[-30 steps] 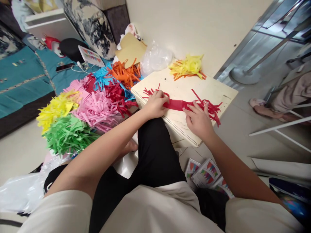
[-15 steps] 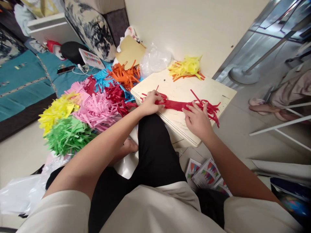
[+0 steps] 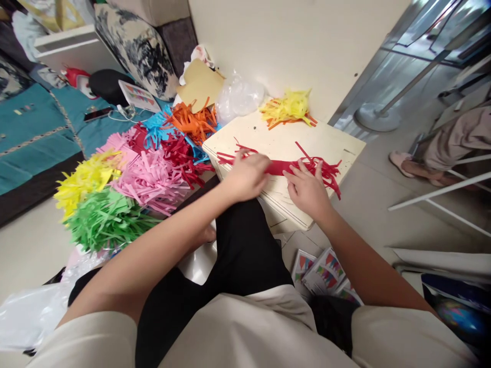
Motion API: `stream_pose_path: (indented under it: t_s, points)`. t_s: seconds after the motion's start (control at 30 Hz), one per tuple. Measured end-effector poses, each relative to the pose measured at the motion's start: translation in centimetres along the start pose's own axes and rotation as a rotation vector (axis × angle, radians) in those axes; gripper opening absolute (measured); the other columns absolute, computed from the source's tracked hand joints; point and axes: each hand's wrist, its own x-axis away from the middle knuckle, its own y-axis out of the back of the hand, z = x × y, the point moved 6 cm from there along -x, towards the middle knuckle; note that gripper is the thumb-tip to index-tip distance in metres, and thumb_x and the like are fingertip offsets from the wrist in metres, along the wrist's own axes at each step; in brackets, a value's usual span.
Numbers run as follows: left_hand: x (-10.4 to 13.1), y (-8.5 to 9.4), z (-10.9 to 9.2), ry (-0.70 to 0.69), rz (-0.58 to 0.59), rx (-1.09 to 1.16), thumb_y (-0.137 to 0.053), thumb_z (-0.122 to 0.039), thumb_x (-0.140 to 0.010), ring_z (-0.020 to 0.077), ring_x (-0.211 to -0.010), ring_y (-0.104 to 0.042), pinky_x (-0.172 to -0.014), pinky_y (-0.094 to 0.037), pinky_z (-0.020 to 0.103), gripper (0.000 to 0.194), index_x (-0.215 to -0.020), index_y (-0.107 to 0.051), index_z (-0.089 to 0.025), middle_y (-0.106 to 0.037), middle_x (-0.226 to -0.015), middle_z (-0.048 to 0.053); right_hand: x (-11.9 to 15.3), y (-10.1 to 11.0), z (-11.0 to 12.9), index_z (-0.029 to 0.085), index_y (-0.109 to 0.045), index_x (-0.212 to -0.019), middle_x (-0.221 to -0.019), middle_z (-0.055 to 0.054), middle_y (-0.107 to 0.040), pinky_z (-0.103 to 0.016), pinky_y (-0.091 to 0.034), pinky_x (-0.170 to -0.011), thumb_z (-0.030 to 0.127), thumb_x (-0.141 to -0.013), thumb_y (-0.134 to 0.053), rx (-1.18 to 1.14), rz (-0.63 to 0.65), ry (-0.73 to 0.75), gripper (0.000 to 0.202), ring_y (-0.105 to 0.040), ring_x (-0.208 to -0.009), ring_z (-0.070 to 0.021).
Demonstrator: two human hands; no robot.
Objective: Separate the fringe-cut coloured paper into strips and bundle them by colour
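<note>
A red tissue-paper tassel, uncut in its middle and cut into strips at both ends, lies flat across a cream board. My right hand rests on its right part with the fingers spread, strips fanning out beyond them. Over the left part sits my left hand, back up and turned toward the middle; its fingertips are partly hidden, so I cannot tell whether they grip the paper. Behind the red paper, a bundle of yellow and orange fringed paper lies at the board's far edge.
Left of the board is a heap of fringed paper: pink, green, yellow and orange. A clear plastic bag stands behind. Printed packs lie on the floor. A person's leg shows at right.
My left hand has moved right along the red paper toward its middle, uncovering the left strips. The right hand stays spread on the right part. The whole view has shifted slightly.
</note>
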Motion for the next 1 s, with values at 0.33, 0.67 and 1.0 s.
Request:
stream_pose_path:
  t_s: [0.33,0.67,1.0]
  points:
    - [0.3,-5.6,-5.0,0.06,0.305,-0.167,-0.041,-0.055,-0.126,0.0419,-0.187,-0.034,-0.155,-0.018,0.071,0.08,-0.186,-0.048,-0.004,-0.036,-0.195,0.028,0.2,0.0,0.1,0.022,-0.087,-0.153,-0.159,-0.017,-0.082,-0.093,-0.011,-0.146,0.028,-0.115,-0.049,0.036,-0.005,0.003,0.054,-0.058,-0.173,-0.0441]
    - [-0.5,-5.3,-2.7,0.126,0.316,-0.122,-0.039,-0.061,-0.126,0.0435,-0.186,-0.036,-0.155,-0.018,0.07,0.081,-0.185,-0.051,-0.007,-0.04,-0.194,0.027,0.9,0.1,-0.3,0.023,-0.086,-0.155,-0.157,-0.016,-0.083,-0.097,-0.006,-0.144,0.028,-0.115,-0.048,0.054,-0.063,-0.073,0.055,-0.061,-0.17,-0.0453]
    - [-1.9,-4.1,-0.9,0.051,0.144,-0.187,-0.054,-0.018,-0.114,0.0392,-0.144,-0.078,-0.148,-0.032,0.073,0.042,-0.14,-0.087,-0.017,-0.084,-0.15,0.022,0.7,0.2,-0.4,0.027,-0.092,-0.142,-0.147,-0.012,-0.089,-0.096,-0.009,-0.145,0.028,-0.116,-0.049,0.05,-0.109,-0.067,0.05,-0.064,-0.165,-0.0448]
